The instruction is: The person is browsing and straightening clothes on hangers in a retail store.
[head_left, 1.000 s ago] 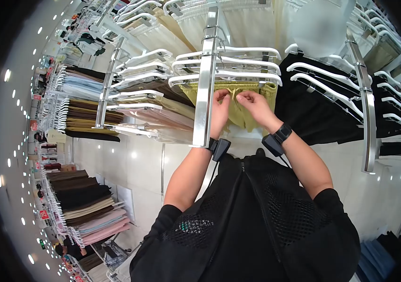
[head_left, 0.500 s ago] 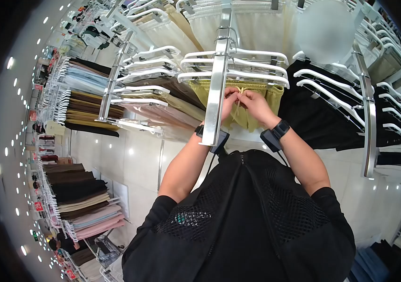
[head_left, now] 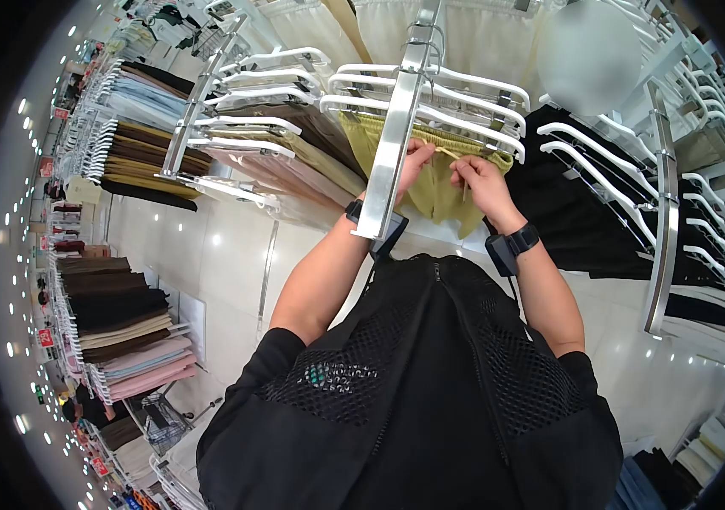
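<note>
Yellow-green pants (head_left: 434,200) with a gathered waistband hang by clips from a white hanger (head_left: 464,127) on a metal display arm (head_left: 400,127). Across the front of the waistband, a thin pale drawstring (head_left: 446,151) stretches between my two hands. My left hand (head_left: 413,166), partly behind the metal arm, pinches one side of the string. Its other side is pinched in my right hand (head_left: 479,180), with a loose end hanging below the fingers. Both hands are closed and sit just in front of the fabric.
Black pants (head_left: 583,204) on white hangers hang close on the right. Pink and khaki garments (head_left: 286,161) hang on the left, beside another metal arm (head_left: 201,93). Farther left stand racks of folded-over pants (head_left: 137,314) and a shopping cart (head_left: 163,425).
My hands have moved apart, from together at the waistband's middle, and the drawstring is now drawn out between them. The camera view has shifted and tilted slightly.
</note>
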Tool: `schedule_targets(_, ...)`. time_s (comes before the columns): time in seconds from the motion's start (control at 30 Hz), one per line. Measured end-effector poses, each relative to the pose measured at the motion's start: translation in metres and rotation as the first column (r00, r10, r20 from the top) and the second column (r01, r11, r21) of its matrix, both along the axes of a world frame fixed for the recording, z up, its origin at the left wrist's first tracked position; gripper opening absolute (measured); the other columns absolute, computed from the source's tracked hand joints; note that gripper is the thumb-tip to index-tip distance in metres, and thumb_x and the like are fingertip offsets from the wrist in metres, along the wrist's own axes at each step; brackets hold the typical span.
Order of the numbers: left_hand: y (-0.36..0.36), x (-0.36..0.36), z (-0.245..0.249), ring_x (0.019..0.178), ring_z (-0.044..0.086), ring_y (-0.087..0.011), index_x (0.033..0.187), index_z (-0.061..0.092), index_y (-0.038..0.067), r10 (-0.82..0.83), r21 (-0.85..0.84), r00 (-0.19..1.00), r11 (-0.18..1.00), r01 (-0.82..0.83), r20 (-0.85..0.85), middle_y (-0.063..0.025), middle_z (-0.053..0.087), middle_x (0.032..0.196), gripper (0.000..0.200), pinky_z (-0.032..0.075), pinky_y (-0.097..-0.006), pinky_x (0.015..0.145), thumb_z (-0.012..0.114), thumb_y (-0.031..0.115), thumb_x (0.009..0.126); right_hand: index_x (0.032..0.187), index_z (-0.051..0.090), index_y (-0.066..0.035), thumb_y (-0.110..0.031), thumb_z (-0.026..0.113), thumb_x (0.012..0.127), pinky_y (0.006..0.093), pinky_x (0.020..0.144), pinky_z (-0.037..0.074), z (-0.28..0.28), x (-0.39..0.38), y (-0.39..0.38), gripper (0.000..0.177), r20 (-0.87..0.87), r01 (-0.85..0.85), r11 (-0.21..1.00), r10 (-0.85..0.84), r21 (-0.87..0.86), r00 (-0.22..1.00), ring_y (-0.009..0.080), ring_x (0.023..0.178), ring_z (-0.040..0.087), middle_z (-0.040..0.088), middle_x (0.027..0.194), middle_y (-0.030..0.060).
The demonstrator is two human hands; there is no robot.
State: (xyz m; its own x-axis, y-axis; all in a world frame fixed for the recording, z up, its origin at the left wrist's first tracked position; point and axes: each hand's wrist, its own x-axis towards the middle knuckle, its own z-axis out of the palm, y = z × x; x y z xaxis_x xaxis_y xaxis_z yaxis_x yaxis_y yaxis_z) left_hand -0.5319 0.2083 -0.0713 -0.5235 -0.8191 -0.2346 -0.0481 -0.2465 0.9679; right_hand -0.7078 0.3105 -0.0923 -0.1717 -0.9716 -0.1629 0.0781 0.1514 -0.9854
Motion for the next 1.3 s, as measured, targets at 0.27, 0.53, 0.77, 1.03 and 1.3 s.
schedule_targets(0.27, 0.002, 0.011, -0.011, 0.077, 0.057, -0.0076, 0.103, 0.071, -0.001, 0.11, -0.307, 0.991, 0.948, -0.08, 0.08, -0.0009, 0.067, 0.087, 0.029, 0.045, -0.0238, 0.069, 0.072, 0.027, 0.098, 0.106, 0.07, 0.001, -0.02, 0.057, 0.107, 0.024, 0.072, 0.049, -0.016, -0.004, 0.006, 0.025, -0.029, 0.044, 0.999, -0.043, 0.009, 0.999, 0.0085, 0.075, 0.06, 0.066, 0.084, 0.0004)
schedule_targets(0.53, -0.009, 0.024, -0.009, 0.085, 0.059, -0.0114, 0.107, 0.071, 0.0, 0.144, -0.293, 0.969, 0.953, -0.081, 0.202, -0.0049, 0.068, 0.093, 0.029, 0.047, -0.0287, 0.075, 0.071, 0.028, 0.099, 0.11, 0.069, 0.001, -0.024, 0.055, 0.109, 0.025, 0.076, 0.052, -0.02, 0.002, 0.008, 0.029, -0.038, 0.059, 0.998, -0.058, 0.029, 0.998, 0.009, 0.077, 0.062, 0.064, 0.082, -0.0004)
schedule_targets(0.77, 0.0, 0.091, -0.077, 0.084, 0.07, -0.0137, 0.111, 0.075, 0.001, 0.354, -0.465, 0.918, 0.852, -0.24, 0.176, -0.0081, 0.076, 0.095, 0.029, 0.055, -0.03, 0.075, 0.074, 0.022, 0.093, 0.114, 0.071, 0.003, -0.024, 0.06, 0.106, 0.0238, 0.082, 0.051, -0.018, -0.01, 0.027, 0.03, -0.109, 0.123, 0.992, -0.121, 0.015, 0.987, 0.0097, 0.093, 0.066, 0.073, 0.1, 0.0059)
schedule_targets(1.03, 0.132, 0.222, -0.167, 0.071, 0.068, -0.0123, 0.11, 0.073, 0.001, 0.279, 0.014, 0.802, 0.941, -0.338, 0.528, -0.0064, 0.076, 0.088, 0.023, 0.052, -0.0268, 0.06, 0.068, 0.02, 0.098, 0.129, 0.064, -0.002, -0.022, 0.061, 0.106, 0.0266, 0.089, 0.051, -0.005, -0.057, 0.095, 0.032, -0.063, 0.308, 0.941, -0.302, 0.14, 0.951, 0.0137, 0.108, 0.067, 0.072, 0.12, 0.0089)
schedule_targets(1.3, 0.129, 0.211, -0.142, 0.076, 0.07, -0.0136, 0.112, 0.073, 0.001, 0.311, 0.041, 0.777, 0.917, -0.397, 0.547, -0.007, 0.076, 0.092, 0.025, 0.053, -0.0271, 0.064, 0.066, 0.022, 0.099, 0.129, 0.063, 0.001, -0.01, 0.065, 0.102, 0.0307, 0.097, 0.052, 0.043, -0.055, 0.091, 0.03, -0.224, 0.433, 0.88, -0.47, -0.195, 0.854, 0.0177, 0.111, 0.065, 0.069, 0.123, 0.0106)
